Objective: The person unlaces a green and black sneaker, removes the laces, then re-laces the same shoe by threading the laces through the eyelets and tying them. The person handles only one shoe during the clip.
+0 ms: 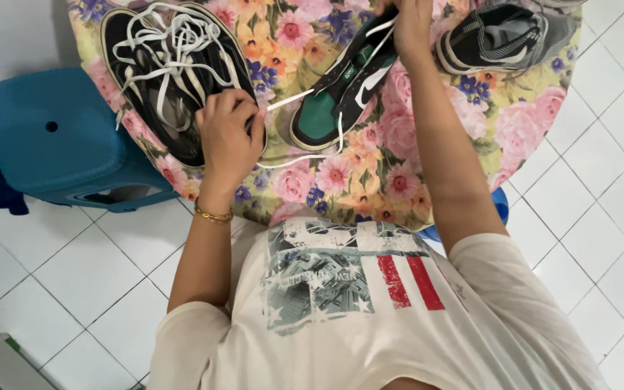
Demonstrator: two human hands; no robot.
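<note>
Green shoe sits mid-table on the floral cloth. Left hand pinches the white lace tight; right hand grips the shoe's collar (fingers mostly hidden). I'd keep that lace taut and flat while threading.

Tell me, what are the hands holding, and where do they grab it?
The left hand pinches the white shoelace near its end. The right hand grips the green, black and white sneaker at its far end, on the flowered table.
</note>
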